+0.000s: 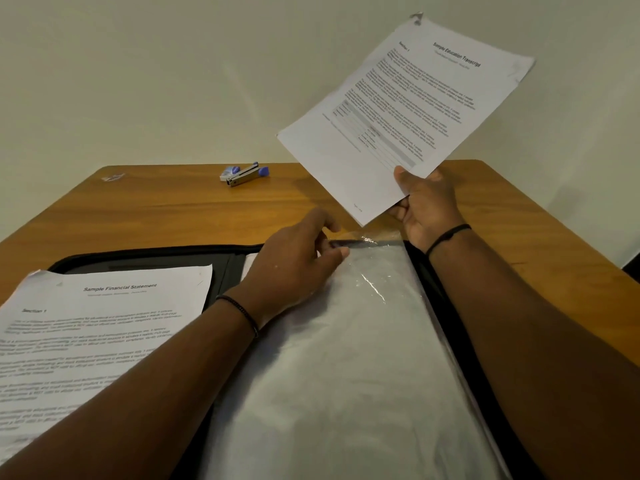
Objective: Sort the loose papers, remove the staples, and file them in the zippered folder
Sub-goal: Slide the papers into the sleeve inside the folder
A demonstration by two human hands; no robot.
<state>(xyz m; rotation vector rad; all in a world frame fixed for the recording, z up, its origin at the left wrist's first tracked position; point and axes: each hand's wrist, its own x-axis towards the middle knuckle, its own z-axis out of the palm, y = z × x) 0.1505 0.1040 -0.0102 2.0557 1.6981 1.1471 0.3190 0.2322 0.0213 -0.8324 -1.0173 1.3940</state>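
Near left, the financial statement lies unfiled on the open zippered folder. My left hand pinches a plastic sleeve open; farther right, my right hand grips the transcript, seemingly about to go in.

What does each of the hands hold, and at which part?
The right hand holds the transcript papers by the bottom corner. The left hand pinches the top edge of the plastic sleeve.

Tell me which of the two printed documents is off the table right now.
The Education Transcript, held up in the air by the right hand. The Financial Statement lies flat on the open folder's left half.
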